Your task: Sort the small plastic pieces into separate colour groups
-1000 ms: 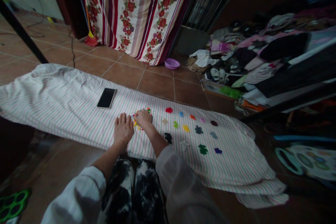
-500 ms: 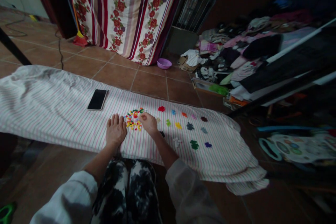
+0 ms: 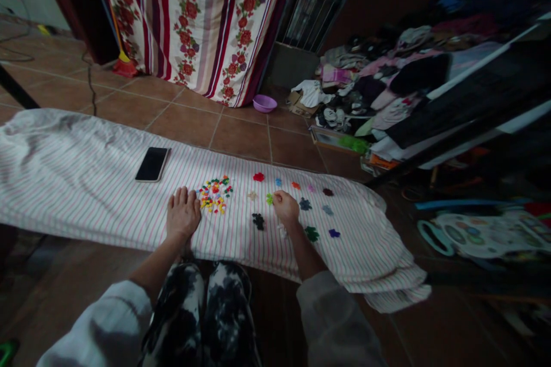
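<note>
My left hand [image 3: 184, 213] lies flat on the striped cloth [image 3: 103, 206], fingers stretched out, beside a mixed heap of small coloured pieces [image 3: 214, 202]. Over the sorted clusters, my right hand [image 3: 286, 209] is pinched closed next to the lime-green cluster [image 3: 270, 199]; whatever its fingertips hold is too small to make out. Around it sit red pieces [image 3: 258, 177], black pieces [image 3: 258, 221], dark grey pieces [image 3: 305, 204] and dark green pieces [image 3: 311, 233]. White pieces [image 3: 282, 231] are partly covered by my right wrist. The yellow cluster is hidden behind that hand.
A phone [image 3: 152, 164] rests on the cloth left of the heap. Beyond the far edge, a purple basin [image 3: 264, 104] stands on the tiled floor by a flowered curtain [image 3: 206, 23]. Piled clothes [image 3: 365, 80] and a dark slanting bar [image 3: 400, 161] are at the right.
My right hand has moved right, from the mixed heap to the lime-green cluster, uncovering the black and beige pieces. My left hand stays flat in place. The view has shifted slightly.
</note>
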Motion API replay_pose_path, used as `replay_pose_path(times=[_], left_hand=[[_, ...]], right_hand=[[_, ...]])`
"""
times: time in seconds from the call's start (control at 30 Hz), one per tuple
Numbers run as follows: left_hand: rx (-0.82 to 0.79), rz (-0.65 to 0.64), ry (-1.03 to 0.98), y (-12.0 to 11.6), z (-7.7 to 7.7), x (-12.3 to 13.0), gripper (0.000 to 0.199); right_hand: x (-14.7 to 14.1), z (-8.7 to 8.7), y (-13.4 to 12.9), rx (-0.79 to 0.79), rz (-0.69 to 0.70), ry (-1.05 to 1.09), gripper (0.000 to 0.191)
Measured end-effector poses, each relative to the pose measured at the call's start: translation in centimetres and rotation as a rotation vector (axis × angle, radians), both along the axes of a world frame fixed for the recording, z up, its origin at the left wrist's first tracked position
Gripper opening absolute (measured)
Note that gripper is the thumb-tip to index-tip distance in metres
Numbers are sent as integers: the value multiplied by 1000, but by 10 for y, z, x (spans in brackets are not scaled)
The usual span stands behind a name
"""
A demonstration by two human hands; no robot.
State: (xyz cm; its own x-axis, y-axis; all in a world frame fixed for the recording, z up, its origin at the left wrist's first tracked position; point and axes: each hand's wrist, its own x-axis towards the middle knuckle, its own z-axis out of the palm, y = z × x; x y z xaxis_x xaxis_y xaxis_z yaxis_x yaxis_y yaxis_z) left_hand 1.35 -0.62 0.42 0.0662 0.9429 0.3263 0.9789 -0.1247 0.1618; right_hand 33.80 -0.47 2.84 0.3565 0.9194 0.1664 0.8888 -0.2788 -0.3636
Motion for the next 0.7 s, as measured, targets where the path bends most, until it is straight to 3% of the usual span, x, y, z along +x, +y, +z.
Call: replay_pose_path(times=[0.23, 0.7], left_hand=[[-25, 0, -17, 0, 0, 0, 51], [0, -6, -5, 0, -1, 0, 49]], right_hand=[[-2, -4, 7, -104, 69, -102, 24], [1, -17, 5, -17, 139, -39, 33]])
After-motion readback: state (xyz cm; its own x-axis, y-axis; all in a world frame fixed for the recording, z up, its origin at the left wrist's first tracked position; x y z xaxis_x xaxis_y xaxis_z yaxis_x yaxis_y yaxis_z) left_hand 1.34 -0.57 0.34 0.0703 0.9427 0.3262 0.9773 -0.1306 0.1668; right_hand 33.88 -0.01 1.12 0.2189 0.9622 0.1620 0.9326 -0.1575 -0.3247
